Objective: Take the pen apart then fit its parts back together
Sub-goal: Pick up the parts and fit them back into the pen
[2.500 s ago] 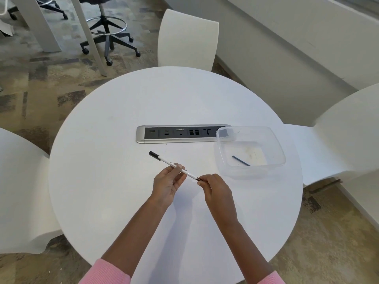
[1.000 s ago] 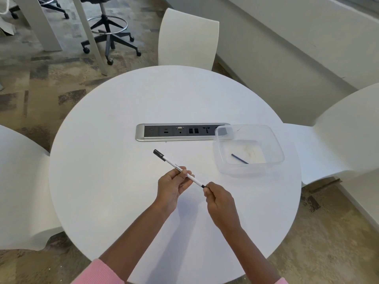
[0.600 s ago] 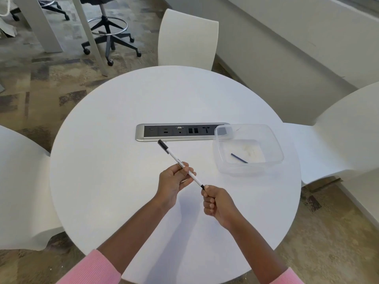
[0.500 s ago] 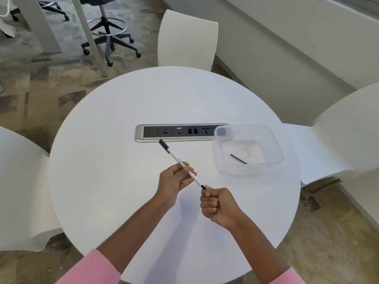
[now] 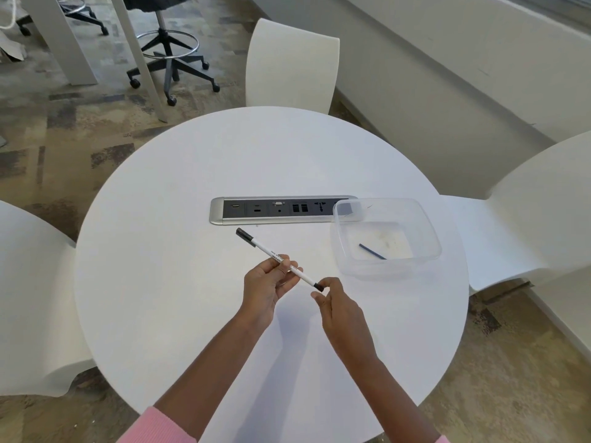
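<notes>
Left hand (image 5: pixel 267 284) fingers gripping white pen (image 5: pixel 277 258) mid-barrel, right hand (image 5: pixel 339 310) fingers pinching its black end, above table (image 5: pixel 160 266).

pen (image 5: pixel 277 258): white barrel with small dark print, black cap at the end nearer the socket strip, black tip at the other end
table (image 5: pixel 179 251): plain white
socket strip (image 5: pixel 281 210): silver frame, black panel, at the table's middle
box (image 5: pixel 387 238): clear plastic, cloudy whitish floor, right of the socket strip
stick in the box (image 5: pixel 372 251): dark blue
sleeves (image 5: pixel 156 426): pink
chairs (image 5: pixel 291 65): white, around the table
stool (image 5: pixel 169 59): black base, silver foot ring, beyond the table
floor (image 5: pixel 64 129): mottled tan, grey and brown patches
</notes>
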